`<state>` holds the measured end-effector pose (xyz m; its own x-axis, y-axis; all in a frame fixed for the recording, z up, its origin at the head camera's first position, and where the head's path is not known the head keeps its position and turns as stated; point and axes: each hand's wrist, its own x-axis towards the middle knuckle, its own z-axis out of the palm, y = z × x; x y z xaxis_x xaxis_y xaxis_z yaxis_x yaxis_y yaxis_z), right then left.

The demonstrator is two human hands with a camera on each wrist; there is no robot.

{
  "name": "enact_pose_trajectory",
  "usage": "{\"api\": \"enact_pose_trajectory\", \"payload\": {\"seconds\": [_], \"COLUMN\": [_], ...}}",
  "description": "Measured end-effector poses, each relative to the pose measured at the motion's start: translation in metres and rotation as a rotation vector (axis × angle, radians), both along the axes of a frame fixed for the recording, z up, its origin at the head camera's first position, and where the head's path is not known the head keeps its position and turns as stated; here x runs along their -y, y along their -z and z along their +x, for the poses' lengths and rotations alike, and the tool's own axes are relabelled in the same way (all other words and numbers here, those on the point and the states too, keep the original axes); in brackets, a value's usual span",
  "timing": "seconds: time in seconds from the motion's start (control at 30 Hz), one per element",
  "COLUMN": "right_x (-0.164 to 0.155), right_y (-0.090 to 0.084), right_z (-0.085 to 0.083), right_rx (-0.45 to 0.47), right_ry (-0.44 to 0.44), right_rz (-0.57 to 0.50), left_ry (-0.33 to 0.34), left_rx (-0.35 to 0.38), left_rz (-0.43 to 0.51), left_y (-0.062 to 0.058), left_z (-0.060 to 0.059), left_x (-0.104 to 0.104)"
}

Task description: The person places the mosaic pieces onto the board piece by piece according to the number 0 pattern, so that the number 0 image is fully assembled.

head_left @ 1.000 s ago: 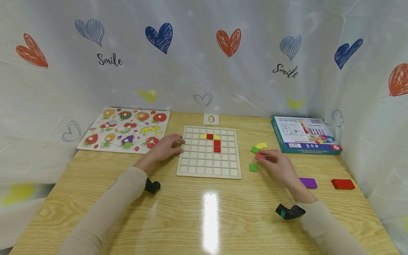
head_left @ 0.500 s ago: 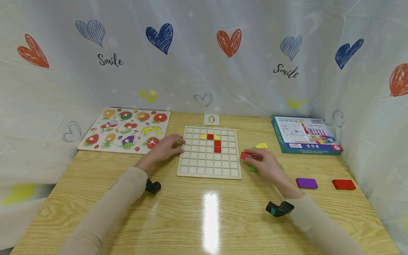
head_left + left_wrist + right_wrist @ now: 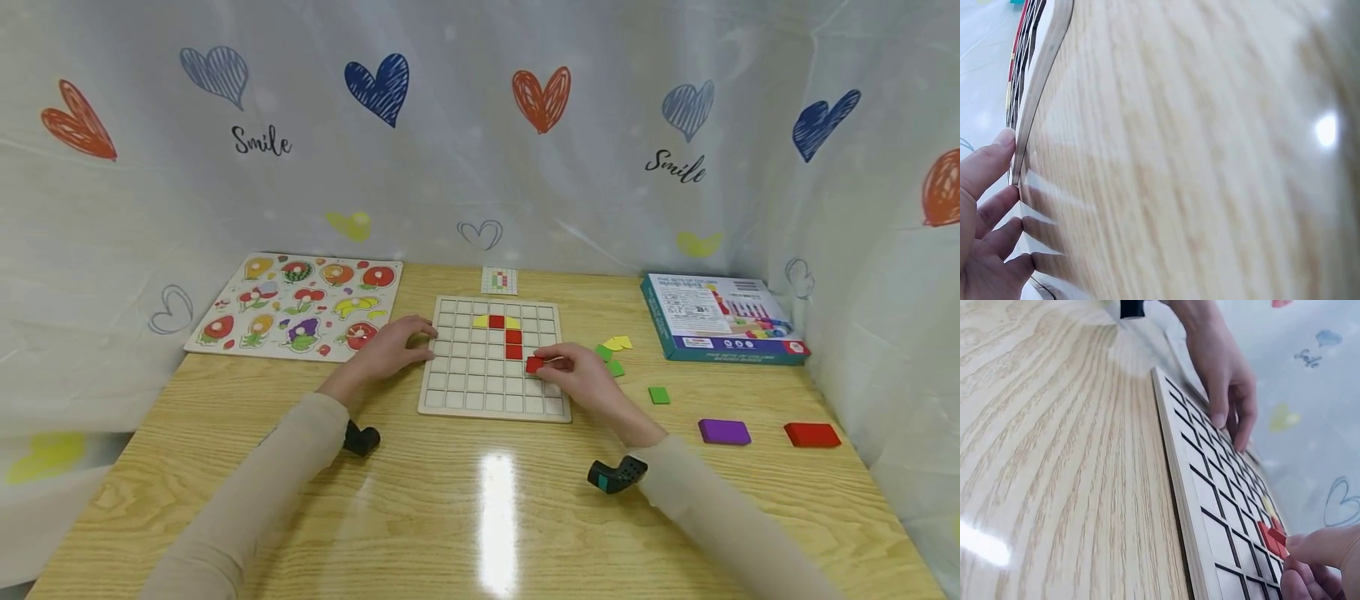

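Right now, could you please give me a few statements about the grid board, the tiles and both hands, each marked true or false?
1. The right hand pinches a red tile over the grid board. True.
2. The left hand rests at the board's left edge. True.
3. The grid board holds four blue tiles. False: it holds red and yellow ones.
4. The purple block lies on the fruit puzzle. False: it lies on the table, right of the board.
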<state>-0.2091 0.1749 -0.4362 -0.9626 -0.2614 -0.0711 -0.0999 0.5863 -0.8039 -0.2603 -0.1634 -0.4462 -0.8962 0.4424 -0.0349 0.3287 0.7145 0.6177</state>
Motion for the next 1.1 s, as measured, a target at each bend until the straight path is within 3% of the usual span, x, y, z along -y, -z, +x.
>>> {"api": "enact_pose_trajectory", "payload": {"seconds": [0.33,0.67,1.1], "right_x": [0.017,0.027,0.030], "right_y": [0.008,0.009,0.008], "right_z": [-0.010,-0.010,-0.007], "right_rx": [-0.107,-0.206,-0.211], "right_ry": [-0.071,-0.139,-0.127], "right_rz": [0.095,0.168,0.161], "left_ry": [0.002,0.001,0.007], "left_rx": [0.002,0.015,0.007], "left_rz": [0.000,-0.001,-0.002], "left_y": [-0.001,-0.002,-0.002], "left_z": [0.000,0.000,0.000], "left_x": [-0.001,-0.001,-0.001]}}
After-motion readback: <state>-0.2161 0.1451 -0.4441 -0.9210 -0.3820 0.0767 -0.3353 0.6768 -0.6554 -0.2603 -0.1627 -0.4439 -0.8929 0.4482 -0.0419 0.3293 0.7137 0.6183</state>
